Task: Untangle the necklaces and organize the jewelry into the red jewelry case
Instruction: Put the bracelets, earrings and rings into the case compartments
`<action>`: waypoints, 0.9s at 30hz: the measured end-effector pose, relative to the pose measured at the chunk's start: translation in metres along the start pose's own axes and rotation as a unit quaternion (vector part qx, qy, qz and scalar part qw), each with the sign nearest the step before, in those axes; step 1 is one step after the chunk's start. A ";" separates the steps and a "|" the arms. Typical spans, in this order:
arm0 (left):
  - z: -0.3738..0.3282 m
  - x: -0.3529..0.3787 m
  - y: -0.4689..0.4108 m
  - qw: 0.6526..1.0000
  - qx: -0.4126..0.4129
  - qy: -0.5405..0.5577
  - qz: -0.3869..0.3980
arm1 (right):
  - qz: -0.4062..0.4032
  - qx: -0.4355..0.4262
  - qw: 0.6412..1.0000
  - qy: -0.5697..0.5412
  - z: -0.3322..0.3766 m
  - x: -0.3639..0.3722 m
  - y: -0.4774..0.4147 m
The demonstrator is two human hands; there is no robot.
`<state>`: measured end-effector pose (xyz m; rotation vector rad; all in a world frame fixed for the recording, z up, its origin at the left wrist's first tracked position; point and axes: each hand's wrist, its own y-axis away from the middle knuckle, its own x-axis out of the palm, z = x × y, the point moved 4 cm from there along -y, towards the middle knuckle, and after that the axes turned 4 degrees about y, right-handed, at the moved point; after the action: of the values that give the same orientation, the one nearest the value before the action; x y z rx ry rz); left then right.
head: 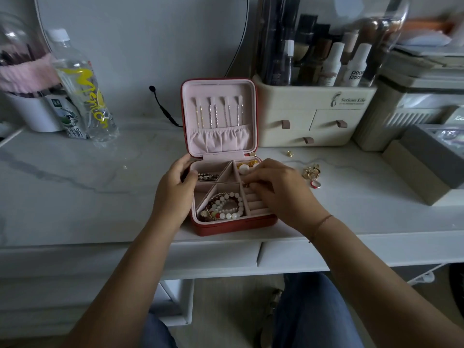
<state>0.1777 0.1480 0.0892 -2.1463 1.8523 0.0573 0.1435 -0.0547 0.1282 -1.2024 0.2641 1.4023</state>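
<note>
Case: square red jewelry case (233,226), pink-lined, open near the front edge of the white marble-look desk (100,172), lid standing upright
Left hand (173,189): wrapped round the case's left wall, thumb over the rim, steadying it
Right hand (278,189): fingertips bunched over the padded ring rolls (256,204), seemingly pinching a tiny piece (245,185), too small to identify
Ring slot worry: probably pops out or drops between rolls if shoved in crooked
Loose gold rings (310,172): just right of the case, easy to sweep off with that wrist
</note>
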 end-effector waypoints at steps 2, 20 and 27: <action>0.000 0.000 0.000 1.000 0.001 -0.001 0.001 | -0.022 0.022 0.999 -0.012 -0.010 -0.010 0.002; 0.000 0.000 0.000 1.000 -0.003 0.005 -0.008 | -0.032 0.231 0.971 0.054 -0.118 -0.061 0.024; -0.001 0.000 0.000 1.000 -0.002 0.006 -0.008 | -0.025 0.224 0.974 0.031 -0.113 -0.065 0.028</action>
<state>0.1774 0.1474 0.0902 -2.1690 1.8426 0.0443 0.1591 -0.1864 0.1148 -0.8704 0.5586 1.1810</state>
